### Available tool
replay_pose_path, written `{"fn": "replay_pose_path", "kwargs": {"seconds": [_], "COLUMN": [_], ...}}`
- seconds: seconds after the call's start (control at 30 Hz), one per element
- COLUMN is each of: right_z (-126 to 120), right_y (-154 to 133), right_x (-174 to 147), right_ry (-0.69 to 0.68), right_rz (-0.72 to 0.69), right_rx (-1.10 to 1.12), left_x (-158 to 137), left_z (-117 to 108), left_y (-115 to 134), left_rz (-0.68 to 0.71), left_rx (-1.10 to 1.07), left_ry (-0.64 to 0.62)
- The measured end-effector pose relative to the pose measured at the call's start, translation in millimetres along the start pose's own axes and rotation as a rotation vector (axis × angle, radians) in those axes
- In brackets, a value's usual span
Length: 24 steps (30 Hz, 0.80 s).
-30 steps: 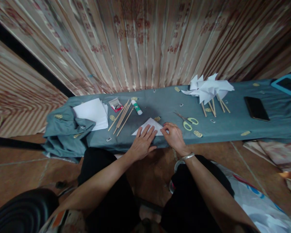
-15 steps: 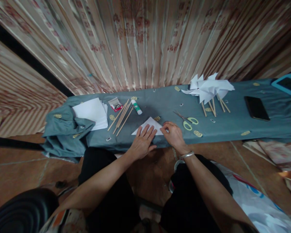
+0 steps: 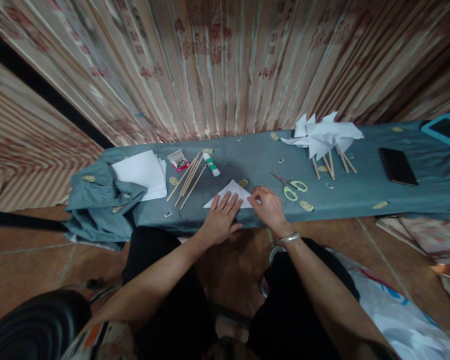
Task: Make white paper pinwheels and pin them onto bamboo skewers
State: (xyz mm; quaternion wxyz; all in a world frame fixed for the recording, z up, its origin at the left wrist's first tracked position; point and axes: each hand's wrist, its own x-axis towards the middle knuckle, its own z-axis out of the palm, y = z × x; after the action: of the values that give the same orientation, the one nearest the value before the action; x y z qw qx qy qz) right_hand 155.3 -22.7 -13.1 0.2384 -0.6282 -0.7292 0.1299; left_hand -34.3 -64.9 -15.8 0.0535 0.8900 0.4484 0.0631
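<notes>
A sheet of white paper, folded into a triangle, lies near the front edge of the cloth-covered bench. My left hand rests flat on it with the fingers stretched out. At the triangle's right corner, my right hand has its thumb and fingers pinched on the paper; part of that corner is hidden beneath them. Scissors with light green handles lie slightly open to the right of my right hand. Beyond my left hand are several wooden sticks and a glue stick.
Left of the sticks sit a small red-and-white box of pins and a stack of white paper. Several paper pinwheels on sticks lie at the back right, near a dark phone and a blue-framed device. A curtain hangs behind the bench.
</notes>
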Motion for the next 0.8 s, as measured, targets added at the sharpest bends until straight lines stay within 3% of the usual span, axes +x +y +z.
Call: {"fn": "replay_pose_path", "kwargs": {"seconds": [0.8], "right_z": [1.4], "right_y": [1.9], "right_x": [0.8], "right_ry": [-0.007], "right_rz": [-0.007], "right_rx": [-0.004], "left_x": [0.3], "left_z": [1.3], "left_y": [0.0], "left_rz": [0.003], "left_rx": [0.006], "left_ry": [-0.004]}}
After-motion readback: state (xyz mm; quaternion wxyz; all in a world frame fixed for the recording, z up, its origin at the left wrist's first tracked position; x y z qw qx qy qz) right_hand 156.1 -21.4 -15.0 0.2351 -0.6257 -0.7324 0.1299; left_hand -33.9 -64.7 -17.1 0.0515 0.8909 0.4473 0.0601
